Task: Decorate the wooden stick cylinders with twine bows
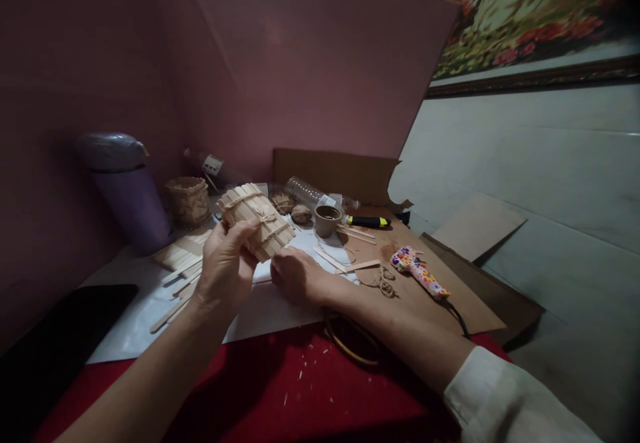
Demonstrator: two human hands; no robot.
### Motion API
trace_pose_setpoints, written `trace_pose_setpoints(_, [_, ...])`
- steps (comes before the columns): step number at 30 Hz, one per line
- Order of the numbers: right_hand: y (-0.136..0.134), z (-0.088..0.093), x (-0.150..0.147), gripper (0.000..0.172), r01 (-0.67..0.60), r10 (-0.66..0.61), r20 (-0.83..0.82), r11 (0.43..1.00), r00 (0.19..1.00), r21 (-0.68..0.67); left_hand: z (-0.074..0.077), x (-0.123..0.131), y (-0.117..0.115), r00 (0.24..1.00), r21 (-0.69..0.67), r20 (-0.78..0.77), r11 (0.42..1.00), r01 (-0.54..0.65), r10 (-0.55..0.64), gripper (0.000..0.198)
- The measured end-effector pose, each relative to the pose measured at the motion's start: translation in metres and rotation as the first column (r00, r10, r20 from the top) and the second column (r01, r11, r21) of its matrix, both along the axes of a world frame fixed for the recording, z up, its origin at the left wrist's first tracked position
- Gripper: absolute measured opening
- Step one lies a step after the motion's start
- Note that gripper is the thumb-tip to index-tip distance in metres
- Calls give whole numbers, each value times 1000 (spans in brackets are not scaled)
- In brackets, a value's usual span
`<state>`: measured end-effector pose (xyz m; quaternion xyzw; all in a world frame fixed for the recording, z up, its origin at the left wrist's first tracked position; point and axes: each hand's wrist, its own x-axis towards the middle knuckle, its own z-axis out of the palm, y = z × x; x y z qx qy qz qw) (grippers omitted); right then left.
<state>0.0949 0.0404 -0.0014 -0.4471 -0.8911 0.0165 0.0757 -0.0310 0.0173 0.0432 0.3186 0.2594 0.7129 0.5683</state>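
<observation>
My left hand (225, 266) grips a small holder made of popsicle sticks (255, 216) bound with twine, lifted a little above the white paper (270, 306). My right hand (295, 275) rests on that paper just below and right of the holder, fingers curled under; whether they hold anything is hidden. Loose popsicle sticks (177, 283) lie left of my left hand. A piece of twine (383, 283) lies right of my right wrist.
A floral glue gun (419, 271) with a black cord lies on brown cardboard (430, 303). Behind stand a purple bin (131, 193), a woven basket (189, 200), twine balls (293, 208), a small brown cup (327, 220), a plastic bottle (313, 194) and a utility knife (369, 221). A pink board (310, 63) stands behind them.
</observation>
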Motion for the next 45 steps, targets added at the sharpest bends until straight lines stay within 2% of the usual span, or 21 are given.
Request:
trace_pose_setpoints(3, [-2,3,-3,17,0,-2,64,1000,998,30,2,1,-2,1000,-7,4,1000,-14,14,45])
trace_pose_setpoints(6, [-4,9,-8,16,-23,23,121,1000,992,1,2,1,-1,1000,-2,3,1000,-10,10,44])
trace_pose_setpoints(10, [-7,18,-6,12,-41,41,102,999,994,1,1,0,2,1000,-14,-7,1000,-17,17,46])
trace_pose_setpoints(12, [-11,24,2,10,-8,3,80,998,997,68,0,0,2,1000,-13,-6,1000,-17,17,45])
trace_pose_setpoints(15, [-18,34,24,14,117,-131,57,973,990,201,0,1,0,1000,-20,0,1000,13,-13,44])
trace_pose_setpoints(16, [-20,37,34,14,160,-170,28,964,985,213,0,2,-1,1000,-24,-2,999,29,-29,43])
trace_pose_setpoints(18, [-23,42,53,13,267,-244,-158,952,957,151,0,3,-3,999,-28,-5,998,48,-48,43])
trace_pose_setpoints(20, [-26,45,68,10,365,-314,-408,930,858,51,0,4,-6,998,-27,-5,998,62,-62,42])
trace_pose_setpoints(21, [-28,46,74,10,373,-312,-518,928,796,14,0,5,-7,997,-25,-5,997,72,-72,41])
trace_pose_setpoints(24, [-40,49,79,12,246,-178,-713,969,678,-8,-2,7,-11,990,-10,-20,990,138,-139,42])
trace_pose_setpoints(26, [-52,49,76,15,163,-76,-759,986,646,40,-3,9,-14,982,-17,-50,983,183,-183,49])
trace_pose_setpoints(28, [-65,46,71,17,140,3,-772,983,636,119,-5,12,-17,974,-41,-83,978,207,-209,56])
trace_pose_setpoints(33, [-86,35,60,8,66,123,-692,968,711,240,-10,20,-22,958,-62,-160,971,231,-238,59])
trace_pose_setpoints(35, [-89,31,58,11,56,165,-668,953,726,297,-12,21,-23,952,-60,-183,969,238,-245,59])
trace_pose_setpoints(40, [-88,27,56,15,105,144,-706,949,694,297,-14,22,-24,951,-69,-180,968,242,-251,62])
trace_pose_setpoints(45, [-90,25,55,15,68,134,-702,965,700,252,-14,24,-26,958,-58,-185,976,212,-219,60])
